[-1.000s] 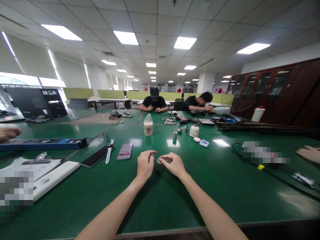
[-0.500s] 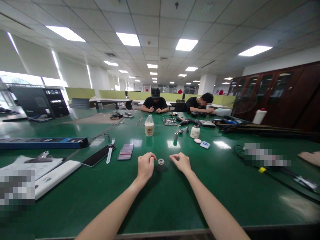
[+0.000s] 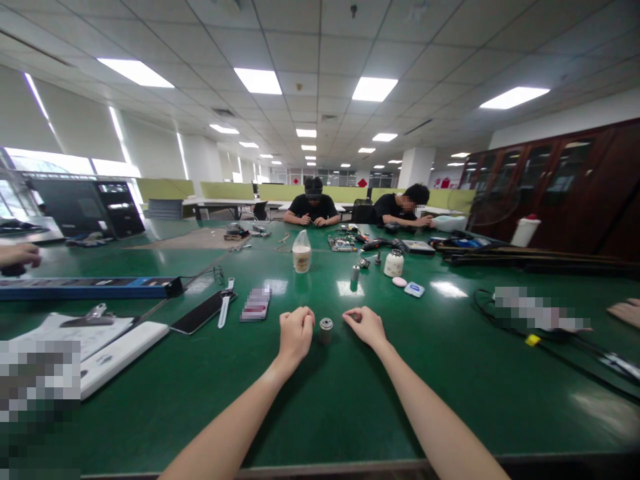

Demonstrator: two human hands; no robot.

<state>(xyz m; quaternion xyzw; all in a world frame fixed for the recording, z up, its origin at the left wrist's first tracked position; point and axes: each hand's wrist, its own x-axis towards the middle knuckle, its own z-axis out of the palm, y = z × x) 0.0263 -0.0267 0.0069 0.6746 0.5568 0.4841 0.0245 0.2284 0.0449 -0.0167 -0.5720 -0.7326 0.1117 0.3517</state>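
Head view: a green tabletop is seen from above, with two bare forearms reaching in from the near edge. Between the hands, a small metal cylinder is stood on its end. Its long axis is held vertical by the table alone, and its round, ringed top face is turned upward; the darker side wall is seen below that rim.

The left hand is placed just beside the cylinder, its fingers curled inward; whether anything is held inside cannot be told. The right hand is set on the other side, a little farther off, with thumb and forefinger brought close in a pinch shape; whether anything is gripped there cannot be told either. The two hands are kept apart from each other, and a gap is seen between the right fingertips and the cylinder.

Farther out, a second metal cylinder is also stood upright, near a white jar. A cup in a plastic bag is placed to their left. On the left, a white-strapped watch is laid across a flat black slab.
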